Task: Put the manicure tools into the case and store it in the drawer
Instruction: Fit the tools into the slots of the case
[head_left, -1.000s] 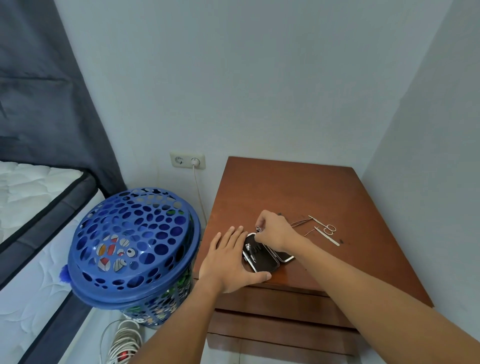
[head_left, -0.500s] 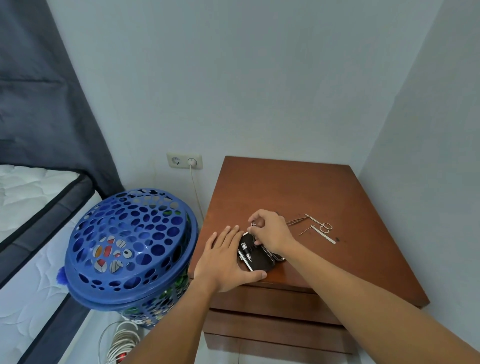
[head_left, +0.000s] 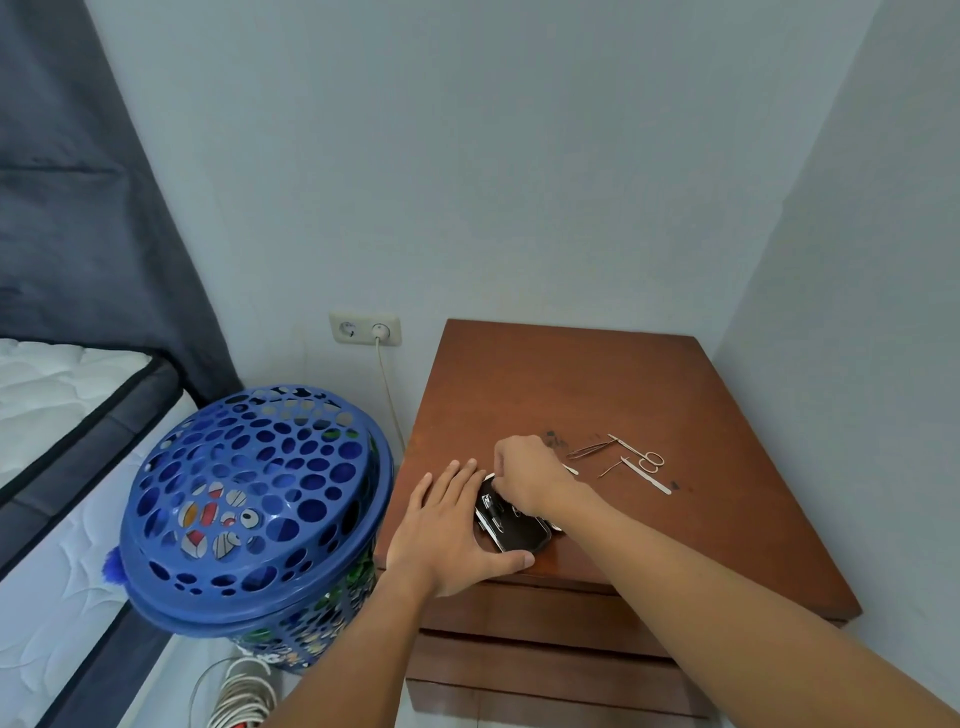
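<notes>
Lying open near the front left edge of the wooden nightstand (head_left: 571, 395), the black manicure case (head_left: 514, 525) is steadied by the left hand (head_left: 447, 535), which rests flat with fingers spread and thumb along the case's near edge. The right hand (head_left: 524, 478) is curled over the case's far end, fingertips pinched together; what they hold I cannot tell. Small scissors (head_left: 641, 457), tweezers (head_left: 589, 449) and a nail file (head_left: 647, 475) lie loose beyond, to the right.

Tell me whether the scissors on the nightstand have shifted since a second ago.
No. The scissors lie in the same spot on the nightstand, beside the same dark marks in the wood and the other loose tools; only the camera has shifted.
</notes>
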